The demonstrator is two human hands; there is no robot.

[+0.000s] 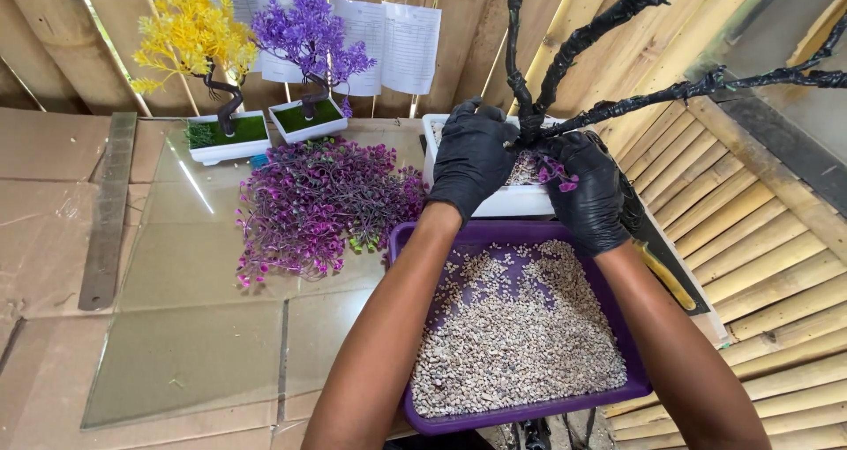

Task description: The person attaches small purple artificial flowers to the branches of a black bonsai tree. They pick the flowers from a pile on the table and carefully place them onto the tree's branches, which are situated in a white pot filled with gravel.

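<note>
Two black-gloved hands, left hand (470, 157) and right hand (589, 190), press closed around the base of a bare black wire tree (565, 53) in a white pot (507, 201) at the table's far edge, steadying it upright behind a purple tray of gravel (520, 326) kept within easy reach.

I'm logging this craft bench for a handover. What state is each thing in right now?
White pot: upright, partly filled with pebbles.
Black bare tree: standing in the pot, no foliage on its branches.
Left hand: gloved, on the trunk base.
Right hand: gloved, holding a small purple sprig.
Purple tray: open, holding pebbles.
Purple foliage pile: loose on the glass sheet.
Yellow tree and purple tree: finished, potted, upright.
</note>
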